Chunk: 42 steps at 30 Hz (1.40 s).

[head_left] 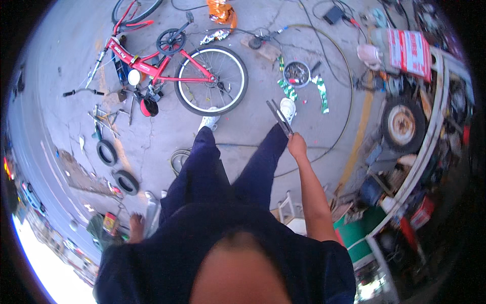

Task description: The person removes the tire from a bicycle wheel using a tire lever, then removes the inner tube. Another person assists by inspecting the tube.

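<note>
My right hand (297, 145) is closed round one end of a long dark metal tool (281, 117). Its two slim legs spread slightly apart, like tongs or shears, and point away from me above my right shoe (288, 109). Low on the left, my left hand (136, 224) hangs beside my body; its fingers are too small and dim to make out. A red bicycle (167, 78) lies on its side on the concrete, its rear wheel (212, 81) touching or close to my left shoe (208, 121). A round tin of small parts (296, 74) stands beyond my right foot.
Green shiny wrapper strips (323, 95) lie beside the tin. A hose (350, 71) curves across the ground on the right. Two small tyres (126, 182) lie at left. A wheel (403, 125), a red-and-white sack (409, 53) and cluttered metal framing (430, 137) line the right side.
</note>
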Each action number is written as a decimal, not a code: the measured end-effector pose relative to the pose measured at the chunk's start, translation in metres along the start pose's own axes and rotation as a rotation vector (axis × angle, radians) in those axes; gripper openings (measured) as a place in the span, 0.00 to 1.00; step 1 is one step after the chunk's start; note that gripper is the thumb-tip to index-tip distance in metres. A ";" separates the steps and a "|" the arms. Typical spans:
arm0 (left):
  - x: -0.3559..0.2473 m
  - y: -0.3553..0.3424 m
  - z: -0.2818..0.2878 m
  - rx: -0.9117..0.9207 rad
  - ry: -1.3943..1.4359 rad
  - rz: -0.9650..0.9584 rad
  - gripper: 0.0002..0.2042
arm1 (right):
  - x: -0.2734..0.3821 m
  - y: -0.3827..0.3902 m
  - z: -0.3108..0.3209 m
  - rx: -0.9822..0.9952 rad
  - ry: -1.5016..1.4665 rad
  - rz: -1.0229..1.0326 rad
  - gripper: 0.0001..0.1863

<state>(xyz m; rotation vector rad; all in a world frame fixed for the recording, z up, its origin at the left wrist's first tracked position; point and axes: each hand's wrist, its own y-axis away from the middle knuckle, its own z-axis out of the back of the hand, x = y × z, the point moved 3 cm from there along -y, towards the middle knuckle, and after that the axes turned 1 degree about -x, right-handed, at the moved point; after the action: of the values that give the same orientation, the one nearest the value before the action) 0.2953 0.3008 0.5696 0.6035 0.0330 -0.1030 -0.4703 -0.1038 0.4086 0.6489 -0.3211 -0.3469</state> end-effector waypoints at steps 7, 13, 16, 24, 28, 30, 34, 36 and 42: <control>-0.316 0.046 -0.022 0.505 1.134 1.262 0.14 | -0.035 -0.173 -0.037 0.179 -0.139 0.101 0.20; -0.494 0.009 -0.103 0.757 1.125 1.221 0.16 | -0.063 -0.299 -0.131 0.294 -0.501 0.022 0.15; -0.571 -0.020 -0.183 0.829 1.142 1.183 0.17 | -0.056 -0.319 -0.165 0.429 -0.680 -0.115 0.12; -0.533 -0.381 -0.388 0.308 1.756 0.899 0.25 | -0.119 -0.354 -0.295 0.941 -0.526 -0.387 0.14; -0.441 -0.547 -0.347 -0.252 2.294 0.738 0.35 | -0.104 -0.373 -0.313 1.295 -0.395 -0.535 0.15; -0.399 -0.586 -0.332 -0.533 2.319 0.659 0.40 | -0.079 -0.380 -0.307 1.399 -0.226 -0.564 0.17; -0.330 -0.625 -0.320 -0.735 2.153 0.743 0.37 | -0.033 -0.391 -0.301 1.495 0.312 -0.321 0.25; -0.316 -0.631 -0.325 -0.691 2.119 0.711 0.30 | -0.026 -0.421 -0.312 1.516 0.733 0.259 0.23; -0.303 -0.612 -0.340 -0.643 2.171 0.651 0.20 | 0.074 -0.413 -0.277 0.363 0.893 1.696 0.08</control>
<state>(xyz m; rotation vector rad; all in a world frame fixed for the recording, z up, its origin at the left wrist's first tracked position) -0.0713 0.0195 -0.0368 -0.1970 1.8753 1.1953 -0.3823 -0.2949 -0.0482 0.6148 0.0183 1.6184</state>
